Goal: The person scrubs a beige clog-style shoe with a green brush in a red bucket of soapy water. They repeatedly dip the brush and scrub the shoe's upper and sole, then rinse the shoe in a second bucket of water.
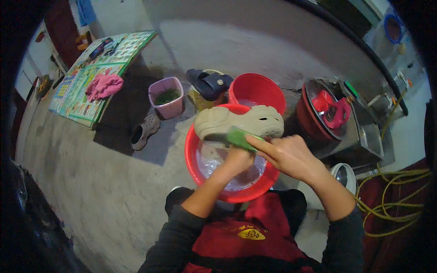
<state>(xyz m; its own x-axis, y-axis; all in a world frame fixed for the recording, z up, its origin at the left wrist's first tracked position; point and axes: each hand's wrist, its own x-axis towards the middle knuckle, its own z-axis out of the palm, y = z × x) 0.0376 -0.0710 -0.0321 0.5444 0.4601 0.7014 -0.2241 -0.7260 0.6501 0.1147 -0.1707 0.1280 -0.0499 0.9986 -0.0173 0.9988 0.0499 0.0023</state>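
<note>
A beige foam clog (218,121) is held on its side above a red plastic basin (192,167) of soapy water. My left hand (240,158) grips the clog from its near side; the fingers are hidden behind the brush and the shoe. In my right hand (290,155) is a green scrubbing brush (239,138), blurred and pressed against the clog's near side. The bristles cannot be made out.
Beyond the basin stand a red bucket (257,88), a dark slipper (208,83) on a yellowish container, and a pink tub (167,105) of greenery. Another clog (145,132) lies left. A metal sink (370,143) and coiled yellow hose (385,204) are right.
</note>
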